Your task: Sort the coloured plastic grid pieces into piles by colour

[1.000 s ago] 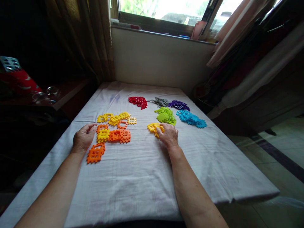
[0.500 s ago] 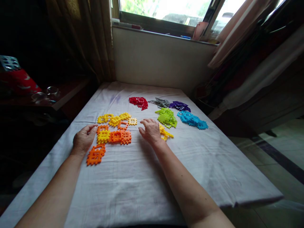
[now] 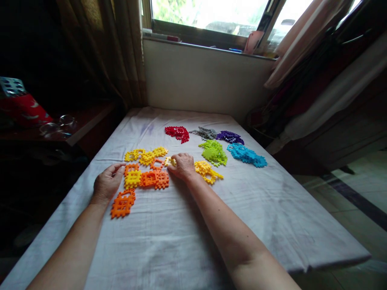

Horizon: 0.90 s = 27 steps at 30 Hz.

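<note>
My right hand [image 3: 182,165] has its fingers on a pale yellow piece [image 3: 169,161], closed at its right edge. Left of the orange and yellow pieces, my left hand [image 3: 108,182] rests with thumb and fingertips together beside an orange piece [image 3: 131,168]; whether it holds anything is hidden. A yellow piece [image 3: 132,179] and an orange group [image 3: 150,178] lie between the hands. Closer to me are stacked orange pieces [image 3: 121,204]. Behind lies a yellow group [image 3: 147,157], and right of my right wrist is a golden yellow pile [image 3: 208,171].
Farther back on the white cloth [image 3: 193,241] lie red [image 3: 177,133], grey [image 3: 205,132], purple [image 3: 230,137], lime green [image 3: 213,152] and blue [image 3: 246,154] piles. A side surface at left holds a red container [image 3: 26,109] and glasses [image 3: 59,125].
My right hand has moved left onto the pale yellow piece, uncovering more of the golden yellow pile. My left hand stays beside the orange piece. The view has shifted slightly.
</note>
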Each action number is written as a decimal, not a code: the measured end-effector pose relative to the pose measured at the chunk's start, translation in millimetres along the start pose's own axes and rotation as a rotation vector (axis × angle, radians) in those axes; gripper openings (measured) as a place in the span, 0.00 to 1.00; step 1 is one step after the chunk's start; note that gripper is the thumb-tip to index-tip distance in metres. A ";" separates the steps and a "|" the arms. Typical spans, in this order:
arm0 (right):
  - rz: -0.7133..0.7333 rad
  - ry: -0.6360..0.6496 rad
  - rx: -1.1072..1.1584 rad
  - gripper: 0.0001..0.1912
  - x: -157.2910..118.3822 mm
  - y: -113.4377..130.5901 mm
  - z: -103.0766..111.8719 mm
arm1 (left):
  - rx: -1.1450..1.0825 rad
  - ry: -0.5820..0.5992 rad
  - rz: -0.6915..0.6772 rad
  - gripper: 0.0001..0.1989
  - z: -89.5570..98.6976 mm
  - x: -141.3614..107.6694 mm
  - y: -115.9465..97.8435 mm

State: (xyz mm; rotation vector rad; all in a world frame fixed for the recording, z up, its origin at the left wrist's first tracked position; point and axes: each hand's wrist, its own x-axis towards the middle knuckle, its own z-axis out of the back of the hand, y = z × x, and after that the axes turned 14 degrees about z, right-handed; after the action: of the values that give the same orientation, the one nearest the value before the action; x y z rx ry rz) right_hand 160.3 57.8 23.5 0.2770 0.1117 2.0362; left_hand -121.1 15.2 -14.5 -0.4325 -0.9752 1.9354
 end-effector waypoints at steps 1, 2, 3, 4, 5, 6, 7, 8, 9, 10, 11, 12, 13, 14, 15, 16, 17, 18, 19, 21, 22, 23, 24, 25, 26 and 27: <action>-0.006 -0.018 -0.002 0.19 -5.9 -0.7 2.9 | 0.005 0.000 0.003 0.21 0.1 -0.1 0.1; -0.012 -0.040 -0.006 0.20 -12.7 -2.1 5.8 | 0.010 0.004 0.006 0.21 0.4 -0.2 0.1; -0.023 -0.066 -0.015 0.20 -20.1 -4.4 8.6 | 0.014 0.011 0.008 0.22 0.7 -0.4 -0.1; -0.039 -0.091 -0.027 0.20 -27.9 -7.3 11.2 | 0.015 0.022 0.006 0.22 1.1 -0.7 -0.4; -0.059 -0.114 -0.042 0.20 -35.8 -10.8 13.3 | 0.013 0.030 0.004 0.22 1.4 -1.0 -0.8; -0.081 -0.134 -0.058 0.20 -43.4 -14.7 15.0 | 0.011 0.034 0.003 0.21 1.8 -1.3 -1.5; -0.104 -0.149 -0.072 0.20 -50.3 -18.7 16.2 | 0.011 0.034 0.003 0.21 2.1 -1.6 -2.2; -0.125 -0.160 -0.085 0.20 -56.3 -22.6 16.9 | 0.011 0.031 0.006 0.21 2.2 -1.9 -3.1; -0.141 -0.169 -0.096 0.19 -61.4 -26.1 17.1 | 0.013 0.024 0.011 0.21 2.2 -2.3 -3.9; -0.150 -0.176 -0.104 0.19 -65.5 -29.1 16.9 | 0.014 0.019 0.017 0.20 2.2 -2.5 -4.6; -0.154 -0.183 -0.110 0.19 -68.6 -31.5 16.4 | 0.012 0.016 0.021 0.21 2.1 -2.8 -5.2; -0.154 -0.189 -0.114 0.18 -70.9 -33.3 15.7 | 0.008 0.015 0.022 0.21 2.1 -3.0 -5.7; -0.149 -0.194 -0.116 0.18 -72.5 -34.5 14.8 | 0.003 0.013 0.022 0.21 2.1 -3.3 -6.0; -0.143 -0.199 -0.118 0.18 -73.7 -35.3 13.9 | -0.001 0.011 0.020 0.22 2.3 -3.5 -6.2; -0.140 -0.205 -0.120 0.17 -74.6 -35.7 13.1 | -0.001 0.013 0.017 0.22 2.6 -3.7 -6.3; -0.139 -0.211 -0.122 0.17 -75.3 -35.8 12.4 | 0.001 0.017 0.015 0.22 2.9 -4.0 -6.3; -0.140 -0.219 -0.123 0.17 -75.9 -35.6 11.9 | 0.007 0.020 0.016 0.23 3.3 -4.2 -6.4; -0.141 -0.227 -0.121 0.17 -76.4 -35.0 11.6 | 0.012 0.025 0.019 0.23 3.7 -4.5 -6.4; -0.140 -0.234 -0.118 0.16 -76.8 -33.8 11.5 | 0.015 0.028 0.021 0.23 3.9 -4.6 -6.5; -0.126 -0.241 -0.102 0.16 -76.6 -29.1 11.5 | 0.012 0.028 0.018 0.22 3.8 -4.8 -6.5; -0.107 -0.237 -0.086 0.15 -75.9 -25.1 11.5 | 0.008 0.024 0.013 0.21 3.5 -4.7 -6.3; -0.079 -0.229 -0.065 0.15 -74.5 -19.8 11.3 | 0.004 0.017 0.006 0.21 3.0 -4.4 -6.0; -0.040 -0.219 -0.037 0.14 -72.3 -13.1 10.8 | 0.000 0.008 0.002 0.20 2.4 -4.1 -5.5; 0.009 -0.206 -0.005 0.14 -69.2 -5.1 10.1 | -0.004 -0.001 0.000 0.20 1.9 -3.7 -4.9; 0.064 -0.190 0.028 0.14 -65.2 4.1 8.9 | -0.008 -0.007 0.001 0.20 1.3 -3.2 -4.2; 0.119 -0.174 0.059 0.14 -60.3 14.2 7.1 | -0.013 -0.009 0.004 0.20 0.9 -2.6 -3.6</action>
State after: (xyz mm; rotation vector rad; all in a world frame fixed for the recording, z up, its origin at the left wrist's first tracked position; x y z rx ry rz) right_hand 176.4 -2.4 24.3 0.5064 0.0483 2.1189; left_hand -118.3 13.6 -11.4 -0.4336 -0.9945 1.9370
